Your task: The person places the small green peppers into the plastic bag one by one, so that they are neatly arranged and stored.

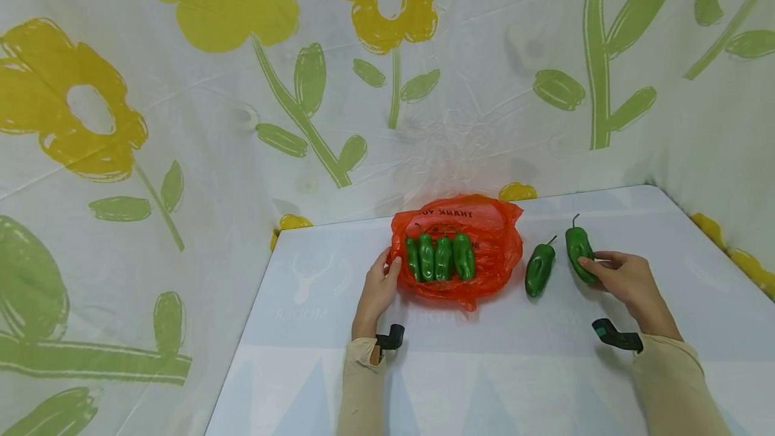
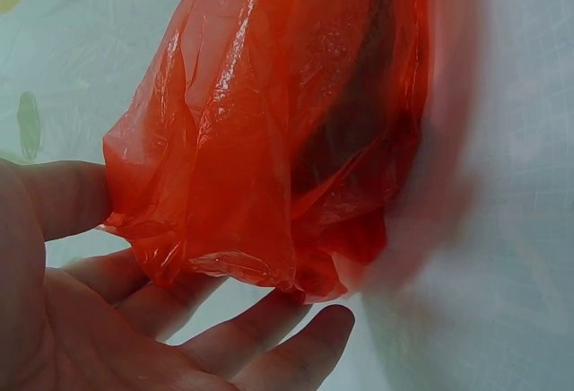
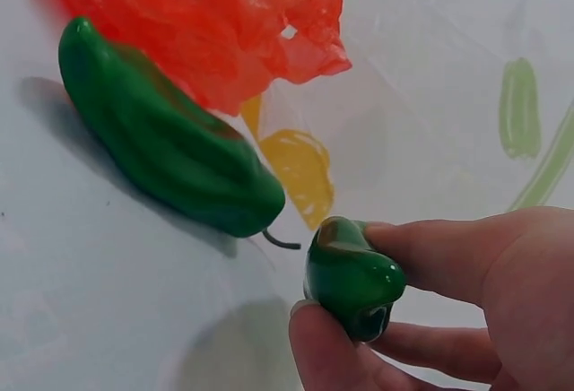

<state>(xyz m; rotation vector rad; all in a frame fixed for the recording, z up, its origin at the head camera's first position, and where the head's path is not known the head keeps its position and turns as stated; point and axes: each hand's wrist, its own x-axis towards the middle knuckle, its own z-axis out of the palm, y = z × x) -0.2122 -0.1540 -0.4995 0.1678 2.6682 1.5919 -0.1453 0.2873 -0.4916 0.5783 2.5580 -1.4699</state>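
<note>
A red plastic bag (image 1: 499, 258) lies with its mouth spread, and several green peppers (image 1: 444, 258) rest side by side in it. My left hand (image 1: 380, 288) holds the bag's left edge, the thumb on one side and the fingers beneath in the left wrist view. Between the thumb and fingers of my right hand (image 1: 623, 281) is a green pepper (image 1: 579, 247), pinched near its lower end with the stem pointing away. Another green pepper (image 3: 170, 140) lies on the table between the bag and that hand.
The white table (image 1: 484, 382) carries faint printed shapes. Behind it and at the sides hangs a white curtain (image 1: 472, 99) with yellow flowers and green leaves. A black wrist mount (image 1: 617, 335) sits on the right wrist, and a similar one (image 1: 390, 337) on the left.
</note>
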